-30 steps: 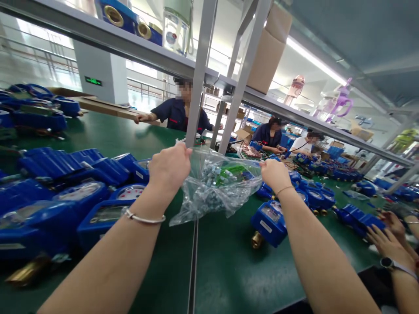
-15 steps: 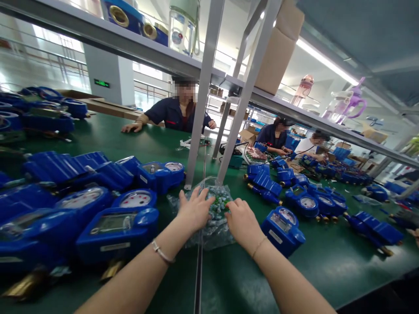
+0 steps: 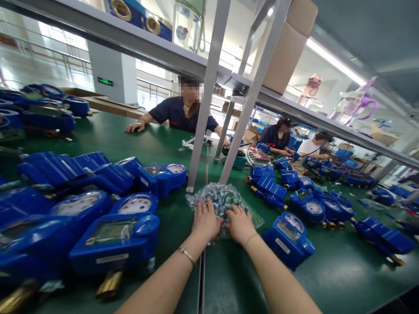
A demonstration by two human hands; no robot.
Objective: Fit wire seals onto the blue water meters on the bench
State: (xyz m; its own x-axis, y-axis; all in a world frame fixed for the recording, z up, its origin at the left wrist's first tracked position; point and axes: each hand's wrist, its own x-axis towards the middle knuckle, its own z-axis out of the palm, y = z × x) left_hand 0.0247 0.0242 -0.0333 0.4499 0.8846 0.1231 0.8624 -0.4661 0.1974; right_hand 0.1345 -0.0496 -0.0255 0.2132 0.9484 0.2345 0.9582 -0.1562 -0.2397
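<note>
A clear plastic bag (image 3: 214, 192) full of small blue-grey and green parts lies on the green table; what kind of parts they are is too small to tell. My left hand (image 3: 206, 221) rests flat on the bag's near left side, fingers stretched forward. On the near right side, my right hand (image 3: 240, 223) presses down with its fingers spread. Both palms face down, and the thumbs point towards each other. To the right of my right hand sits a blue meter (image 3: 288, 240); another blue meter (image 3: 114, 240) with a display lies left of my left arm.
More blue meters (image 3: 65, 170) crowd the left, others (image 3: 307, 205) the right. Metal shelf posts (image 3: 209, 96) stand just behind the bag. Overhead, a shelf (image 3: 157, 48) carries bottles and a cardboard box (image 3: 290, 48). A co-worker (image 3: 180, 109) sits across the table (image 3: 229, 279).
The bag now lies spread before my hands, more of its contents showing. My left hand has flattened and my right hand's fingers have opened. The co-worker's hand opposite has lowered towards the table.
</note>
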